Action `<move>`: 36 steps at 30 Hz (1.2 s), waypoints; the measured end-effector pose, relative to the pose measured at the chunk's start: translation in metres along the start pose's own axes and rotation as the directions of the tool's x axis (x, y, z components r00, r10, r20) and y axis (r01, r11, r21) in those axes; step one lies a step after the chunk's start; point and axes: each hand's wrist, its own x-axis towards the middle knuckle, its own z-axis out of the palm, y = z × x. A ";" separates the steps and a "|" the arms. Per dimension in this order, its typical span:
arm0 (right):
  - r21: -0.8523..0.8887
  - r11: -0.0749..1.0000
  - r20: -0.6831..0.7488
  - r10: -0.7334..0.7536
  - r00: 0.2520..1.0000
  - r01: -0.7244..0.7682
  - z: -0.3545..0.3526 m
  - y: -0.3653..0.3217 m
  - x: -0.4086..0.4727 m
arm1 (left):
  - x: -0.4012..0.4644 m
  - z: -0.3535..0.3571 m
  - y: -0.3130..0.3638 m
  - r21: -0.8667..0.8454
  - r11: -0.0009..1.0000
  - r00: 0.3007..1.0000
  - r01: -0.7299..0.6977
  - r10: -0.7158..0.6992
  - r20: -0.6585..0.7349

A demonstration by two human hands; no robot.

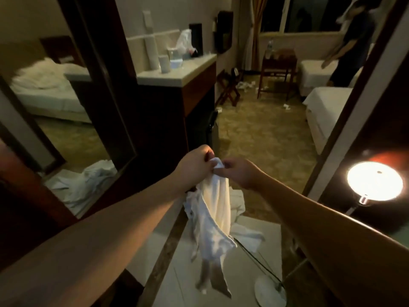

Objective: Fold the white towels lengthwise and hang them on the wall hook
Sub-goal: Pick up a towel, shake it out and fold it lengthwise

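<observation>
The white towel (213, 209) hangs in mid-air in front of me, bunched at its top and trailing down over the pale floor tiles (194, 273), its lower end loose and a little blurred. I see my left hand (194, 165) curled around the gathered top edge from the left, and my right hand (240, 173) pinching the same top corner from the right, thumb and fingertips closed on the cloth; the two hands nearly meet over the fabric. Under the towel more white linen (238, 204) lies crumpled on the floor at the threshold. To my left a dark-framed mirror (66, 120) reflects a bed and a heap of white cloth. Beyond it stands a dark counter with a pale top (177, 74), carrying cups, a stack of paper cups and a plastic bag. Carpet (261, 134) runs into the room, littered with scraps of paper near a wooden table (277, 69). On the right, two white beds (325, 111) sit side by side, and another person (352, 41) stands by the farther one. A lit lamp (374, 181) glows at my right, close to my forearm.
</observation>
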 end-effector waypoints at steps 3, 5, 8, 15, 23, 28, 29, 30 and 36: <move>-0.019 0.996 -0.069 -0.086 0.994 0.084 -0.011 -0.057 -0.036 | -0.039 -0.048 0.019 -0.155 0.987 0.999 0.033 -0.038 -0.031; -0.006 0.991 -0.121 -0.136 0.983 0.136 -0.012 -0.089 -0.062 | -0.067 -0.074 0.026 -0.241 0.969 0.998 0.048 -0.040 0.038; 0.010 0.977 -0.191 -0.209 0.959 0.215 -0.005 -0.136 -0.101 | -0.110 -0.097 0.031 -0.122 0.989 0.992 0.087 -0.074 0.106; 0.029 0.964 -0.311 -0.241 0.919 0.263 0.010 -0.216 -0.188 | -0.226 -0.137 0.018 -0.107 0.983 0.989 0.147 -0.146 0.016; 0.151 0.962 -0.459 -0.135 0.878 0.226 -0.012 -0.246 -0.256 | -0.297 -0.216 -0.012 0.302 0.940 0.984 0.158 -0.124 -0.127; 0.265 0.945 -0.536 -0.020 0.844 0.191 -0.021 -0.261 -0.273 | -0.342 -0.253 -0.030 0.392 0.870 0.953 0.297 -0.243 -0.181; 0.284 0.941 -0.535 -0.003 0.845 0.183 -0.021 -0.263 -0.275 | -0.353 -0.261 -0.034 0.360 0.869 0.935 0.340 -0.274 -0.223; 0.298 0.938 -0.532 0.010 0.847 0.176 -0.022 -0.264 -0.276 | -0.364 -0.268 -0.038 0.301 0.877 0.917 0.374 -0.302 -0.259; 0.343 0.933 -0.455 0.060 0.888 0.113 -0.013 -0.281 -0.287 | -0.428 -0.307 -0.020 -0.209 0.918 0.838 0.335 -0.393 -0.379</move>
